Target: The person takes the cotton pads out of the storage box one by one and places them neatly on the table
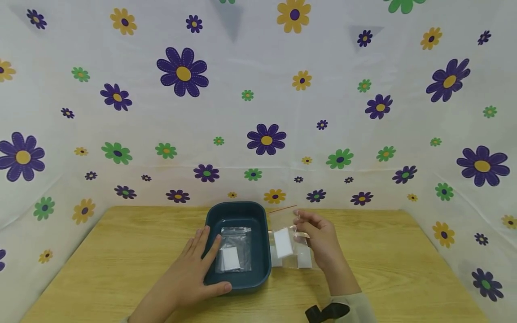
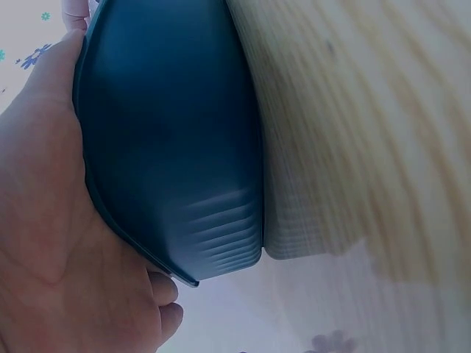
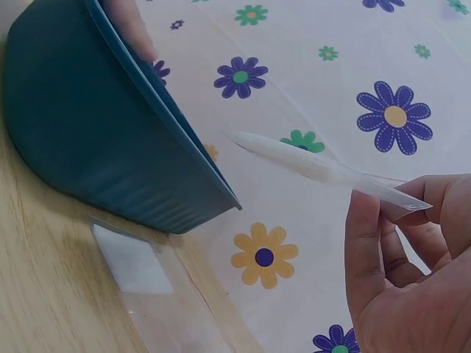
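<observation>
A dark teal plastic basin [image 1: 238,285] stands on the table, with clear zip bags [image 1: 244,258] holding white rectangular pieces inside it. Across the basin's left rim rests my left hand [image 1: 190,269], fingers spread and fairly straight; the left wrist view shows its palm against the rim. My right hand [image 1: 323,237] pinches the edge of a clear zip bag [image 1: 283,242] with a white piece in it, raised just right of the basin. In the right wrist view this held bag [image 3: 309,163] appears nearly edge-on between thumb and fingers, above the table.
More clear bags with white pieces [image 1: 304,259] lie on the wooden table [image 1: 383,264] right of the basin, partly hidden by the held bag. A white cloth [image 1: 230,107] with printed flowers hangs behind the table and along both sides.
</observation>
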Tool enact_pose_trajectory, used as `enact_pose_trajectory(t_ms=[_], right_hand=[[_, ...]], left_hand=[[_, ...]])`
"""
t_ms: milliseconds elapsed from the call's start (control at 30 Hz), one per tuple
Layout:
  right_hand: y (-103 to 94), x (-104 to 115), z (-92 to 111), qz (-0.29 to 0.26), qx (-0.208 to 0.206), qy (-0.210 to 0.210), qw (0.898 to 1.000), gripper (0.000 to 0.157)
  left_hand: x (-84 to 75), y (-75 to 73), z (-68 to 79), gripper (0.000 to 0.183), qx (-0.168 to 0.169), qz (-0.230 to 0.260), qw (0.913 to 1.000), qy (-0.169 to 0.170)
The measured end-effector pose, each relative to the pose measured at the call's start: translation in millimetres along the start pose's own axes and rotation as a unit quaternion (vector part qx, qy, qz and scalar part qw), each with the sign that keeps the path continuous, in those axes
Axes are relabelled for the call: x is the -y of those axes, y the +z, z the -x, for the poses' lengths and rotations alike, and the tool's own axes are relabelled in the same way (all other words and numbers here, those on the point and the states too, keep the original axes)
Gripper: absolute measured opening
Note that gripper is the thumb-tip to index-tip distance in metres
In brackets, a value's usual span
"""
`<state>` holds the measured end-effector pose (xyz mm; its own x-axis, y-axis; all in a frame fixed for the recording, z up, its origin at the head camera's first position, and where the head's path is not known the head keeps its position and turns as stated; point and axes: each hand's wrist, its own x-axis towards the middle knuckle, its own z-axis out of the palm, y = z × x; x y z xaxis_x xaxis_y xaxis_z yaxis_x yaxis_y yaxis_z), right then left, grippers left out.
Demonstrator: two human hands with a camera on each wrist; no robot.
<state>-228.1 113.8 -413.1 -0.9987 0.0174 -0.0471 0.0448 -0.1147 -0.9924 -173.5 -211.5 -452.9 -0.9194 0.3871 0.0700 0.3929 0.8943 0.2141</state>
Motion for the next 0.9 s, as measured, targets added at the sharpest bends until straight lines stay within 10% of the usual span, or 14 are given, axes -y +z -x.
enact_pose_trajectory(t_ms=[900], right_hand=[[-35.0,8.7,-5.8,-0.011,-0.041,0.009,0.999,0.034]], left_hand=[[-3.5,-3.7,0.9,0.11,0.002,0.012,0.9999,0.001]])
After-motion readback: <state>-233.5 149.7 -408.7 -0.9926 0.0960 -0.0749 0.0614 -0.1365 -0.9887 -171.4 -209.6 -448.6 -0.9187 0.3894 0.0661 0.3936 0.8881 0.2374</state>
